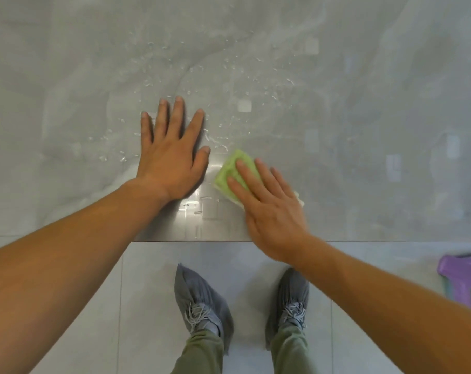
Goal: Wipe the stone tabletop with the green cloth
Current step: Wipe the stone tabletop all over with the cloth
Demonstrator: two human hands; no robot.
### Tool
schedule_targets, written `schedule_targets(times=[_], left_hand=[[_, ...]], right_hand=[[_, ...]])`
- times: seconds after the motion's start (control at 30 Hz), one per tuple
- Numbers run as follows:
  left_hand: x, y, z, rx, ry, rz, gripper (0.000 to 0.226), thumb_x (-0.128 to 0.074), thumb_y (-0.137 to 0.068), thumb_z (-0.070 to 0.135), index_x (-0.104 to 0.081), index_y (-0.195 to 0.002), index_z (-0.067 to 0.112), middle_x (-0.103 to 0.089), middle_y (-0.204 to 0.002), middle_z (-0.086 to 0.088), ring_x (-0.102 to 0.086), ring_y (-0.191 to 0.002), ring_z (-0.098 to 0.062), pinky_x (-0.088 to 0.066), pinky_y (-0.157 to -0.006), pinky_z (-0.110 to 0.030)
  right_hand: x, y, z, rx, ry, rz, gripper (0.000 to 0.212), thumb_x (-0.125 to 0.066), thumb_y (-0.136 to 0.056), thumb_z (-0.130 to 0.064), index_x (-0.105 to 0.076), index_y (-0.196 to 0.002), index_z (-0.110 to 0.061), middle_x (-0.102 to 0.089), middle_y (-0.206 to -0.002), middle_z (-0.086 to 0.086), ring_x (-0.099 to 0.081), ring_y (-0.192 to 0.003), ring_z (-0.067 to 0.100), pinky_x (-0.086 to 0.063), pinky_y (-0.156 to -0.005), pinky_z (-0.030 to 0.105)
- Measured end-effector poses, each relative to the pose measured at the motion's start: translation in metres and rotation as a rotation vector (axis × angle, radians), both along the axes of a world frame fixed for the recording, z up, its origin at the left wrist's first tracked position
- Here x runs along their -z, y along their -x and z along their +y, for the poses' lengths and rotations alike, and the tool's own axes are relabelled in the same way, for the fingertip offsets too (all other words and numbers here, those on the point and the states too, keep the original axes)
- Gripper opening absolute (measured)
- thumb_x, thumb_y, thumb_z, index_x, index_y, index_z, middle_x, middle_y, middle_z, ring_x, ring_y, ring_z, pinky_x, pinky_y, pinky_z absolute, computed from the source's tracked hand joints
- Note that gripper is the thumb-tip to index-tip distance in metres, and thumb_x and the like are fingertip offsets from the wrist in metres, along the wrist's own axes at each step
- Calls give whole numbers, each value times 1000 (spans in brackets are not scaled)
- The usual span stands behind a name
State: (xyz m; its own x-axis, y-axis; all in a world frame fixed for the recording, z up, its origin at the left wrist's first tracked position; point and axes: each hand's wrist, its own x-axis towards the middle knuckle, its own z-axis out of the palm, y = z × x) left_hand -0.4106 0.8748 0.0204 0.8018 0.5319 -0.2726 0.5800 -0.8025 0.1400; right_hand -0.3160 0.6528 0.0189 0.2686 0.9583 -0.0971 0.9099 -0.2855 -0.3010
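A glossy grey stone tabletop fills the upper part of the head view. Water droplets are scattered across its middle. The folded green cloth lies near the front edge, with my right hand pressed flat on top of it, fingers over the cloth. A pale corner of the cloth sticks out past the hand on the right. My left hand rests flat on the stone just left of the cloth, fingers spread, holding nothing.
The table's front edge runs across the view below my hands. Beneath it are pale floor tiles and my two feet in grey shoe covers. A purple container stands on the floor at the right edge.
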Motion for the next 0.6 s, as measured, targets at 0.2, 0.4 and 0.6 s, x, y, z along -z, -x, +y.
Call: schedule_targets(times=[0.2, 0.4, 0.6], left_hand=[[1, -7, 11, 9, 1, 34, 71, -17, -97, 63, 1, -159, 32, 15, -167, -8, 20, -151, -32, 9, -119, -60], [-4, -7, 12, 4, 16, 32, 69, -19, -99, 59, 0, -159, 33, 13, -167, -7, 18, -152, -31, 8, -120, -59], [-3, -8, 13, -3, 37, 15, 65, -15, -99, 57, -2, -159, 35, 11, -168, -6, 17, -152, -30, 11, -120, -56]], right_hand=[[-2, -106, 43, 315, 41, -52, 67, -40, -86, -18, -32, -153, -22, -21, -163, 8, -19, -149, 40, -18, -119, 56], [1, -50, 35, 82, 42, -52, 65, -38, -93, -21, -24, -156, -24, -14, -165, 4, -11, -151, 35, -14, -122, 51], [-4, -126, 70, 346, 104, -79, 63, -32, -93, -24, -23, -156, -23, -13, -166, 5, -14, -150, 37, -14, -121, 53]])
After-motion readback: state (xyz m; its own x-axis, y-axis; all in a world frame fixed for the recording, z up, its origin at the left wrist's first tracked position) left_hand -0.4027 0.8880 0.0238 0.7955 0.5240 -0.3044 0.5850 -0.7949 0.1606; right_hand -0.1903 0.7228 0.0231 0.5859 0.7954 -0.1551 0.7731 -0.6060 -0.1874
